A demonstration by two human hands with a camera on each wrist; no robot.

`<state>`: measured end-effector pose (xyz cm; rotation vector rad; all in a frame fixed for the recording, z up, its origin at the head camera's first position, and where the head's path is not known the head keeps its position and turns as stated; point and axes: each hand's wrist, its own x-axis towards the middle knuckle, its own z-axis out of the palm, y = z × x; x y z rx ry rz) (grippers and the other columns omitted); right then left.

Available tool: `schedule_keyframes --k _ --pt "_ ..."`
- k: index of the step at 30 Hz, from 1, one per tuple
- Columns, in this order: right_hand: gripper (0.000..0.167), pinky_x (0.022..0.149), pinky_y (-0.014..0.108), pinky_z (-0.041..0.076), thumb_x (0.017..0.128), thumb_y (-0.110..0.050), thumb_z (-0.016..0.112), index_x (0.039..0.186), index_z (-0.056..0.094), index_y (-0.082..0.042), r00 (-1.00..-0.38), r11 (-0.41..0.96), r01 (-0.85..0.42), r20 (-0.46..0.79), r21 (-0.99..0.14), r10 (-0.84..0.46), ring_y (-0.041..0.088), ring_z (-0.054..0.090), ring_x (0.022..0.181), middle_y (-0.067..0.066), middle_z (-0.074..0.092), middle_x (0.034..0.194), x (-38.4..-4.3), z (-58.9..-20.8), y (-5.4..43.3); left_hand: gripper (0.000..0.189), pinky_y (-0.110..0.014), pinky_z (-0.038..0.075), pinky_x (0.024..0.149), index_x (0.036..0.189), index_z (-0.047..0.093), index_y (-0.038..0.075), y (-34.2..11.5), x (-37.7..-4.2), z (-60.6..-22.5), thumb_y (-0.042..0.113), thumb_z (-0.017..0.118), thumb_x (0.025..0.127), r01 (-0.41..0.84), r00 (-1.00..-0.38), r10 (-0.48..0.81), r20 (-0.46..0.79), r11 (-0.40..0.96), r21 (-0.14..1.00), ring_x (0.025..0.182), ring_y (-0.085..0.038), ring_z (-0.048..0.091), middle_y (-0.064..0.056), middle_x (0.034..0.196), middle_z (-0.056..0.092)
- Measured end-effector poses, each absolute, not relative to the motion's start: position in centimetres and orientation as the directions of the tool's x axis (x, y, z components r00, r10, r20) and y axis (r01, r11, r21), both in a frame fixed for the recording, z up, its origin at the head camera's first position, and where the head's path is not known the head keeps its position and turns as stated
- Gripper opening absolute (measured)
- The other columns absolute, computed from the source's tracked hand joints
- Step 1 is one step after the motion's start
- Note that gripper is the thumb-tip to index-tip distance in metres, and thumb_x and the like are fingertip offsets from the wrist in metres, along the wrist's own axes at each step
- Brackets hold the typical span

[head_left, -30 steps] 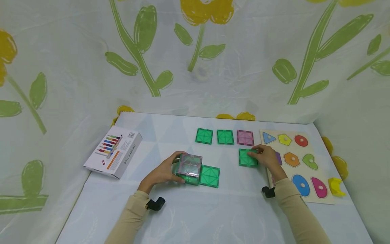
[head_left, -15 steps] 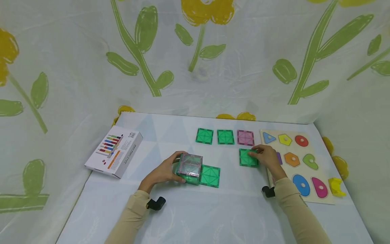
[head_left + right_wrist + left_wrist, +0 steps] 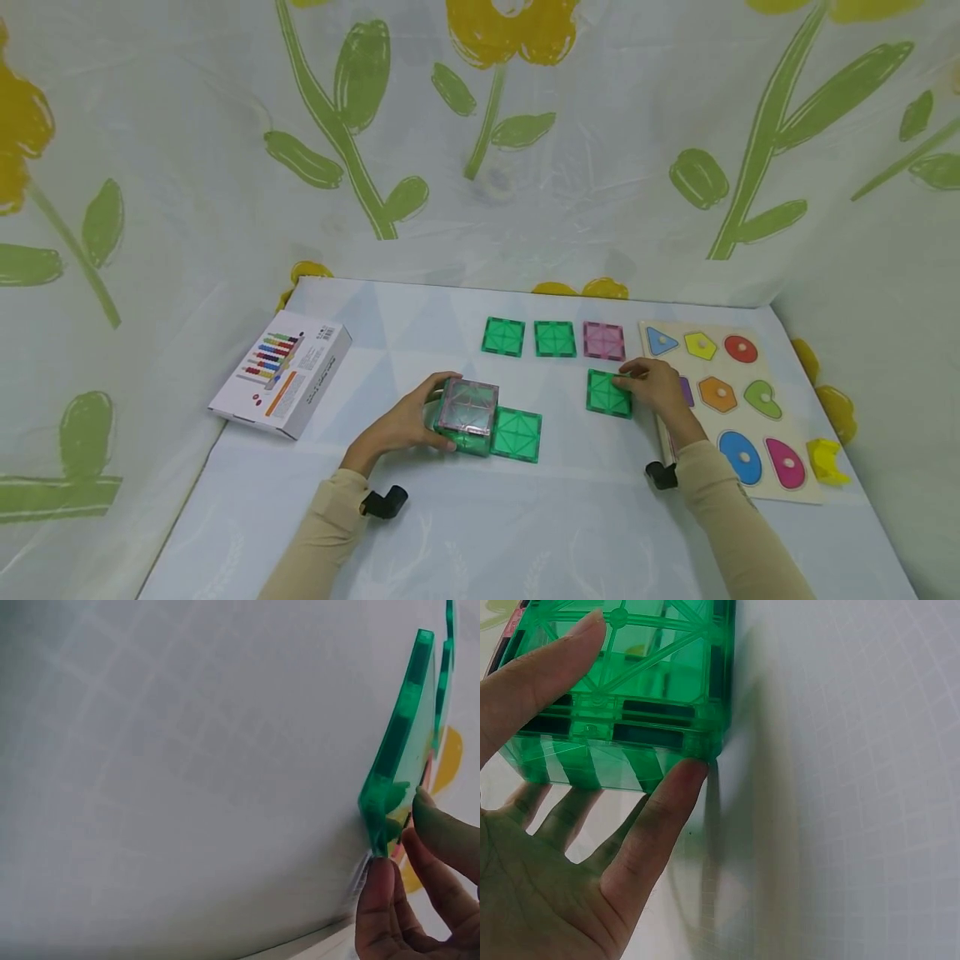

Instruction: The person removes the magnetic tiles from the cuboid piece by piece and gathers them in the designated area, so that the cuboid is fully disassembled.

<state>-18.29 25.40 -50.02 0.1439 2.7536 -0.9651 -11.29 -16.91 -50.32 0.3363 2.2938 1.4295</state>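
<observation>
In the head view my left hand (image 3: pixel 397 423) holds a cube of magnetic tiles (image 3: pixel 468 406) with a pink top and green sides. In the left wrist view its thumb lies across a green face (image 3: pixel 656 667), while the other fingers reach along the neighbouring side. A green magnetic tile (image 3: pixel 517 435) lies flat right beside the cube. My right hand (image 3: pixel 658 393) pinches another green magnetic tile (image 3: pixel 604 393) by its right edge. Seen from the right wrist, this tile (image 3: pixel 397 727) is tilted above the table, between thumb and fingers.
Two green tiles (image 3: pixel 503 336) and a pink tile (image 3: pixel 603 341) lie in a row farther back. A shape puzzle board (image 3: pixel 772 367) is at the right, partly under the right forearm, with a yellow piece (image 3: pixel 827 462) by it. A white box (image 3: pixel 281 371) stands at the left.
The green tile in my right hand has shifted slightly toward me and turned a little. The left hand and the cube have stayed in place.
</observation>
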Motion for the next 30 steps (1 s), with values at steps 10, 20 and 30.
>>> schedule_keyframes --k 10,20,30 --pt "0.043 0.08 0.038 0.058 0.094 -0.022 0.07 0.128 0.061 0.002 -0.984 0.77 0.103 -0.179 -0.629 -0.015 0.041 0.061 0.11 0.027 0.063 0.123 -17.3 -48.1 24.6 0.109 -0.07 0.025 0.118 0.153 0.032 0.024 -17.1 -11.4 -50.3 0.01 0.093 0.064 0.001 -0.874 0.442 -0.2 0.414 0.91 0.151 -0.046 0.029 -0.014 0.161 0.037" --pt "0.038 0.079 0.036 0.056 0.091 -0.02 0.074 0.122 0.065 0.0 -0.983 0.76 0.026 -0.156 -0.65 -0.1 0.032 0.065 0.1 0.02 0.069 0.113 -15.9 -48.0 20.7 0.109 -0.07 0.031 0.115 0.152 0.032 0.027 -17.0 -11.2 -50.8 0.013 0.095 0.064 0.019 -0.881 0.433 -0.19 0.434 0.901 0.148 -0.045 0.033 -0.013 0.161 0.036" --pt "0.033 0.072 0.032 0.055 0.086 -0.017 0.079 0.115 0.07 -0.003 -0.967 0.744 -0.093 -0.119 -0.662 -0.226 0.022 0.065 0.091 0.014 0.071 0.107 -13.6 -47.7 15.9 0.106 -0.069 0.033 0.114 0.149 0.036 0.024 -16.9 -11.3 -50.5 0.014 0.096 0.062 0.041 -0.883 0.437 -0.172 0.436 0.899 0.146 -0.045 0.037 -0.011 0.159 0.038"
